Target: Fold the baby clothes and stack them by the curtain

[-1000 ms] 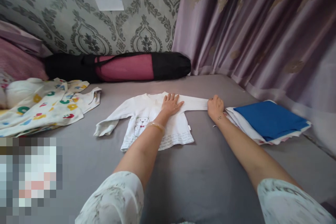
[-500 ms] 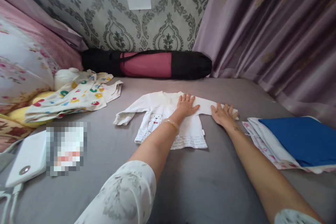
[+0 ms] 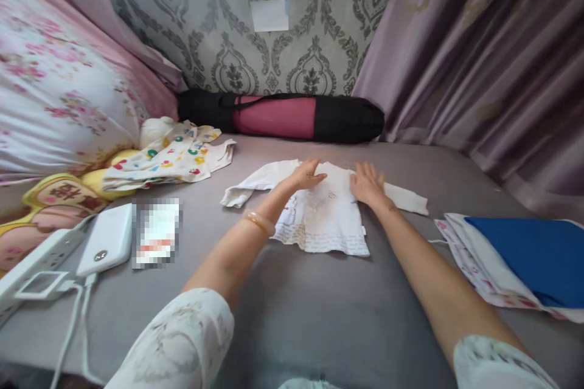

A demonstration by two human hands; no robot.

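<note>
A small white long-sleeved shirt (image 3: 335, 219) lies spread on the grey bed sheet (image 3: 310, 310), its sleeves out to both sides and printed lettering along its hem. My left hand (image 3: 308, 175) is over the upper left part of the shirt near the neckline, fingers stretched out, partly hiding the print on the chest. Over the right shoulder, where the sleeve begins, is my right hand (image 3: 368, 185) with its fingers spread. Neither hand grips the cloth. Whether the palms press on it or hover just above, I cannot tell.
Folded clothes with a blue piece on top (image 3: 524, 255) lie at the right. A patterned garment (image 3: 177, 158) lies at the left by a floral pillow (image 3: 59, 85). Nearer are a white power bank (image 3: 107, 240) and a power strip (image 3: 50, 255). A black-and-pink bag (image 3: 278, 117) lies along the wall.
My left hand has moved left across the shirt, and my right hand has come inward from the sleeve to the shoulder. The view has shifted left.
</note>
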